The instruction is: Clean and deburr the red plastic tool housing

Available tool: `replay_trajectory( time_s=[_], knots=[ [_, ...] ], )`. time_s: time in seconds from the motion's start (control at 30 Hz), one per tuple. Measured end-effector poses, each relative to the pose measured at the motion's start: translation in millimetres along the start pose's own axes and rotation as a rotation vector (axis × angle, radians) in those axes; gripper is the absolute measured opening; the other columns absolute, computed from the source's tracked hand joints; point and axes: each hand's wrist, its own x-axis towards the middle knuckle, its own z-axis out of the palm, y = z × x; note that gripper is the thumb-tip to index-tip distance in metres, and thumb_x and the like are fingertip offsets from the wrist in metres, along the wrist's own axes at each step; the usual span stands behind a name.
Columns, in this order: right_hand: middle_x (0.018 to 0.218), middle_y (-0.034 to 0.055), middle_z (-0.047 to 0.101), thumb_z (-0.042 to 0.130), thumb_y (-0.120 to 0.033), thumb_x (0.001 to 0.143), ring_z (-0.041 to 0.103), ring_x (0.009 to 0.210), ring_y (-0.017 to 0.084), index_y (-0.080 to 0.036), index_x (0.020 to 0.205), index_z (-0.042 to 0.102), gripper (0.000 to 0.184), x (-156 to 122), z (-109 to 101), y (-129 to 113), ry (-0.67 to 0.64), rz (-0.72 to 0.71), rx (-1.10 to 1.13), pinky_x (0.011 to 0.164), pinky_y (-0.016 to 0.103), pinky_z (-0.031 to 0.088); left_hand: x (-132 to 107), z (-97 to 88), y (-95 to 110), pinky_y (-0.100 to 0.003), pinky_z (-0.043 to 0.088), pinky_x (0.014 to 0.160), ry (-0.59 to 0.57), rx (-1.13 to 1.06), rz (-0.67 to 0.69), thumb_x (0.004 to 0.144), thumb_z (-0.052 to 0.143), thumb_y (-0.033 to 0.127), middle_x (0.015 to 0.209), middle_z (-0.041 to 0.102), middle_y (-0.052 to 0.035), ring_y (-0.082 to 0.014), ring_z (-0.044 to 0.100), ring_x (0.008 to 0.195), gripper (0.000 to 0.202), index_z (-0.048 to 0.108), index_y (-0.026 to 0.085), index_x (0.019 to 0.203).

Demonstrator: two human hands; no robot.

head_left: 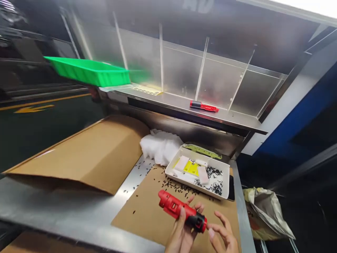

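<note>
Red device [177,208] in left hand [182,232], right hand [225,234] half-curled, alongside.

The tray [225,175] lies beyond the device [188,211].

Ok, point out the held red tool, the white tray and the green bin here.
Held red tool [171,204]: head view, on its red body.
White tray [226,181]: head view, on its right-hand wall.
Green bin [81,73]: head view, on its long side wall.
</note>
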Motion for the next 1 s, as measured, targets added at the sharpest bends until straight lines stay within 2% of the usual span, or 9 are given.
replay_trajectory(
  time_s=[0.1, 0.27, 0.33, 0.43, 0.53, 0.6, 0.77, 0.9, 1.0],
  knots=[
    [0.126, 0.0194, 0.058, 0.059, -0.079, 0.067, 0.051, 0.122, 0.038, -0.021, 0.069, 0.077, 0.061, -2, 20, -21, -0.051, 0.045, 0.070, 0.104, 0.046, 0.037, -1, 4.6, 13, -0.033, 0.046, 0.095, 0.040, 0.026, -0.025, 0.074, 0.074, 0.049, 0.110, 0.074, -0.0094, -0.0222, 0.064, 0.111, 0.077, 0.040, 0.029, 0.141],
    [0.129, 0.0178, 0.055, 0.065, -0.070, 0.069, 0.047, 0.126, 0.036, -0.020, 0.083, 0.079, 0.053, 1, 38, -30, -0.093, 0.118, 0.210, 0.104, 0.046, 0.035, 2, 8.1, 24, -0.036, 0.042, 0.101, 0.072, 0.088, -0.060, 0.072, 0.075, 0.050, 0.107, 0.074, -0.0062, -0.0235, 0.062, 0.113, 0.051, 0.063, 0.030, 0.118],
    [0.128, 0.0174, 0.056, 0.067, -0.066, 0.070, 0.048, 0.125, 0.036, -0.020, 0.086, 0.079, 0.050, 4, 45, -32, -0.101, 0.135, 0.273, 0.104, 0.045, 0.036, 4, 9.5, 27, -0.037, 0.041, 0.102, 0.075, 0.119, -0.069, 0.071, 0.075, 0.050, 0.106, 0.074, -0.0051, -0.0243, 0.061, 0.113, 0.045, 0.067, 0.030, 0.111],
    [0.126, 0.0161, 0.057, 0.070, -0.060, 0.071, 0.049, 0.124, 0.034, -0.020, 0.089, 0.079, 0.045, 10, 53, -36, -0.094, 0.163, 0.356, 0.102, 0.043, 0.039, 9, 12.3, 32, -0.035, 0.043, 0.100, 0.072, 0.166, -0.079, 0.072, 0.074, 0.051, 0.105, 0.074, -0.0050, -0.0238, 0.062, 0.110, 0.046, 0.067, 0.029, 0.112],
    [0.123, 0.0145, 0.059, 0.071, -0.053, 0.073, 0.046, 0.126, 0.031, -0.019, 0.092, 0.079, 0.040, 19, 56, -42, -0.098, 0.161, 0.424, 0.101, 0.037, 0.041, 16, 15.6, 35, -0.030, 0.045, 0.096, 0.061, 0.202, -0.086, 0.074, 0.072, 0.051, 0.103, 0.074, -0.0040, -0.0194, 0.066, 0.099, 0.045, 0.066, 0.030, 0.114],
    [0.122, 0.0142, 0.060, 0.072, -0.050, 0.073, 0.046, 0.126, 0.030, -0.018, 0.092, 0.078, 0.038, 26, 56, -45, -0.098, 0.165, 0.464, 0.100, 0.035, 0.043, 22, 17.5, 35, -0.029, 0.043, 0.098, 0.055, 0.217, -0.080, 0.075, 0.072, 0.049, 0.104, 0.073, -0.0027, -0.0172, 0.066, 0.095, 0.044, 0.066, 0.031, 0.114],
    [0.116, 0.0128, 0.062, 0.073, -0.048, 0.072, 0.051, 0.121, 0.029, -0.018, 0.093, 0.078, 0.037, 41, 60, -51, -0.099, 0.174, 0.511, 0.100, 0.035, 0.043, 38, 18.5, 36, -0.037, 0.035, 0.109, 0.058, 0.234, -0.063, 0.075, 0.072, 0.049, 0.105, 0.073, -0.0029, -0.0219, 0.063, 0.108, 0.043, 0.068, 0.030, 0.113],
    [0.117, 0.0130, 0.063, 0.074, -0.049, 0.071, 0.052, 0.120, 0.029, -0.018, 0.091, 0.079, 0.038, 48, 66, -50, -0.094, 0.217, 0.509, 0.101, 0.036, 0.043, 51, 14.5, 38, -0.040, 0.034, 0.111, 0.077, 0.229, -0.069, 0.069, 0.077, 0.050, 0.104, 0.073, -0.0040, -0.0256, 0.060, 0.115, 0.047, 0.069, 0.029, 0.110],
    [0.120, 0.0135, 0.062, 0.075, -0.052, 0.069, 0.052, 0.120, 0.030, -0.017, 0.091, 0.079, 0.041, 53, 69, -45, -0.087, 0.246, 0.489, 0.103, 0.038, 0.041, 57, 11.9, 39, -0.041, 0.034, 0.111, 0.098, 0.219, -0.082, 0.071, 0.076, 0.049, 0.104, 0.073, -0.0046, -0.0255, 0.058, 0.117, 0.045, 0.069, 0.029, 0.111]
  ],
)
